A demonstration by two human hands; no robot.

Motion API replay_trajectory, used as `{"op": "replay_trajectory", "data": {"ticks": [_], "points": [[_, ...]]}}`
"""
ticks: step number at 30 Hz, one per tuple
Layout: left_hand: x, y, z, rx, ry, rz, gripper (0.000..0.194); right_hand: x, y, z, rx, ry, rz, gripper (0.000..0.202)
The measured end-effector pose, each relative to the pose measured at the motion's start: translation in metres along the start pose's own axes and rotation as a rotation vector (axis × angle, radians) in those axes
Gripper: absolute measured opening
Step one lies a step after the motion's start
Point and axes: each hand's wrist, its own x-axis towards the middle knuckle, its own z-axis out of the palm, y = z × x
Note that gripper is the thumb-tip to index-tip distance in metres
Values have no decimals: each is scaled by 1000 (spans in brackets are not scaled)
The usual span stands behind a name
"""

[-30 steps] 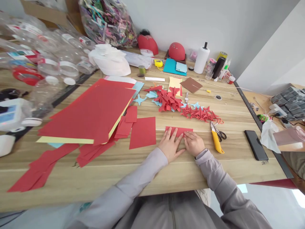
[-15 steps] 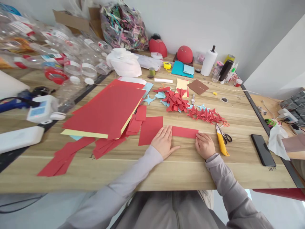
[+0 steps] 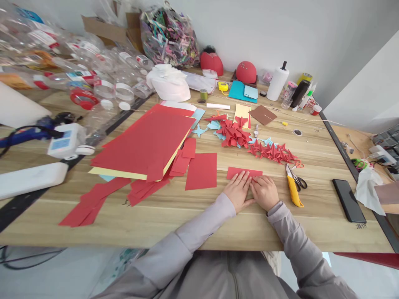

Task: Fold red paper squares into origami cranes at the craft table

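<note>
A folded strip of red paper [image 3: 245, 171] lies flat on the table in front of me. My left hand [image 3: 239, 191] rests on its lower edge, fingers stretched out and pressed flat. Close against it, my right hand [image 3: 264, 193] is curled with its fingertips on the paper's lower edge; part of the strip is hidden under both hands. To the left lies a red paper square [image 3: 202, 171]. Yellow-handled utility knife [image 3: 293, 191] and black-handled scissors [image 3: 301, 182] lie right of my right hand.
A stack of red sheets [image 3: 143, 141] and loose red strips [image 3: 84, 203] cover the left. Folded red paper stars [image 3: 233, 133] lie behind my hands. Plastic bottles [image 3: 109, 87] crowd the back left. A phone [image 3: 348, 200] lies near the right edge.
My left hand has slid right, off the red square and onto the strip, next to my right hand. My right hand has shifted slightly left from the strip's right end. The view has shifted slightly.
</note>
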Motion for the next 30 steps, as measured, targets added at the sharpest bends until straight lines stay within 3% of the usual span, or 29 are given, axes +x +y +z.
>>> {"op": "replay_trajectory", "data": {"ticks": [4, 9, 13, 18, 24, 27, 30], "points": [[-9, -13, -1, 19, -16, -23, 83, -4, 3, 2, 43, 45, 22, 19], [-35, -51, -9, 78, 19, -81, 73, -10, 10, 0, 56, 78, 63, 22], [-43, -71, -20, 131, -34, -58, 68, -14, 15, -1, 90, 82, 87, 24], [-20, -65, -27, 162, 59, -12, 52, -12, 16, 0, 107, 58, 124, 25], [13, -48, -12, 135, 93, 88, 30, 10, 5, -3, -34, -77, 121, 22], [21, -48, -9, 160, 105, 109, 17, 24, -4, -1, 51, -119, 84, 13], [24, -51, -9, 191, 138, 147, 16, 30, -9, 5, 122, -135, 73, 12]]}}
